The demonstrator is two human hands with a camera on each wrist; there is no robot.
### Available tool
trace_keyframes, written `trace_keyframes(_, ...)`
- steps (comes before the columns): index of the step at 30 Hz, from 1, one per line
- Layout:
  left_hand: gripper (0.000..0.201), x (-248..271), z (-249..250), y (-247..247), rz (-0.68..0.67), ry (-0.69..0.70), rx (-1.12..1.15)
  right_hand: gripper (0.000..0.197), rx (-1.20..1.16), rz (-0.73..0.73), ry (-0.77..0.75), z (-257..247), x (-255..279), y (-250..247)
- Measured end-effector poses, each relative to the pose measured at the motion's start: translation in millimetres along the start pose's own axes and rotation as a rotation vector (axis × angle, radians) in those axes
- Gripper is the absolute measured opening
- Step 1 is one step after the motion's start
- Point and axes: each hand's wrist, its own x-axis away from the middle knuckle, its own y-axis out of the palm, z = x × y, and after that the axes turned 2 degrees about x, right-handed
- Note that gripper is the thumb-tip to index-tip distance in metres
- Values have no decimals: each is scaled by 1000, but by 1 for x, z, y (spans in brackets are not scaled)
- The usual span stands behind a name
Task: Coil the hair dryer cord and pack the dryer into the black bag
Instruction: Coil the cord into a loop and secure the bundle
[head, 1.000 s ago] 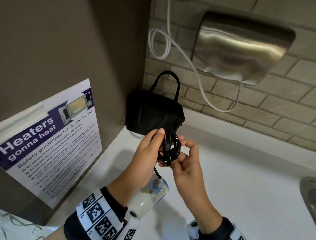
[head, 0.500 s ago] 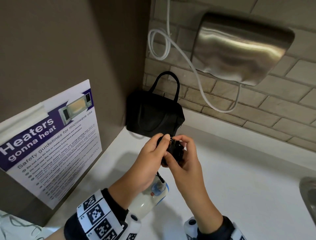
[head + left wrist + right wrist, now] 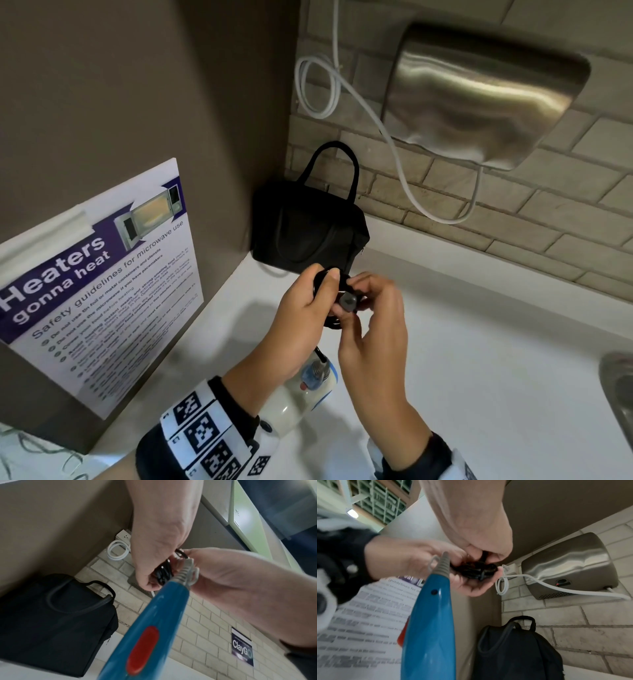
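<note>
Left hand and right hand are both gripping the coiled black cord, fingers curled around it, just in front of the black bag. The hair dryer is lying on the white counter below the hands, nearer than the bag; the bag is sitting in the corner against the brick wall, with bare counter to its right.

A poster taped to the brown wall read "Heaters gonna heat" and "Safety guidelines for microwave use"; its smaller lines were not legible. On the brick wall, a small dark sign read "ClayGO".
</note>
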Motion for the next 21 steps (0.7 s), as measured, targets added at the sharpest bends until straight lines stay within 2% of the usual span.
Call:
trace_keyframes(3,28,-2,0,-2,27,6,-10,43,-203,2,95,-6,-5,-5)
trace_keyframes(5,25,-2,-3,2,17,13,-34,49,-222,-9,87,-7,-7,-6)
trace_keyframes(8,30,-4,-2,4,32,-35,25,57,-145,-8,-68,-17,-2,-5)
trace_keyframes(11,29,-15,2,-2,61,-109,181,42,-147,-55,-237,-20,11,-2)
trace_keyframes(14,25,-13,9,-4,59,-97,259,31,-55,-105,-286,-12,20,-2)
trace_keyframes(17,25,-13,12,-5,110,6,257,16,4,-114,-193,-5,31,-2)
trace_keyframes(21,28,-13,13,-7,159,76,235,11,-190,-183,127,-10,39,-5)
